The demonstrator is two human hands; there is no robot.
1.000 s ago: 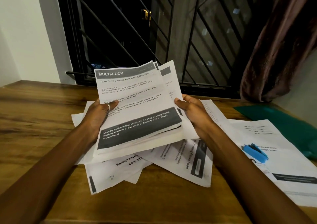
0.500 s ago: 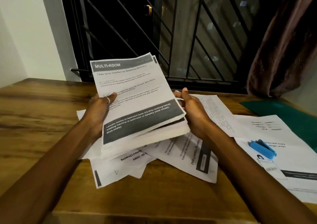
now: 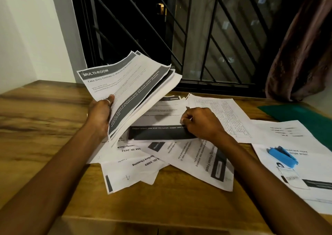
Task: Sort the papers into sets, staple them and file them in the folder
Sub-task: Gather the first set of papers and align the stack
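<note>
Papers (image 3: 161, 155) lie overlapped, their print partly hidden by the right hand (image 3: 203, 122).

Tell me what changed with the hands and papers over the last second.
The right hand let go of the stack and dropped to pinch a sheet on the table pile. The left hand keeps its grip, with the stack now swung left and tilted. The stapler, folder and loose papers stayed put.

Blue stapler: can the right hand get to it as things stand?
Probably yes. The blue stapler lies uncovered on a sheet to the right of the right hand, with nothing between them. That hand is pinching a sheet on the pile, so it would need to let go first.
</note>
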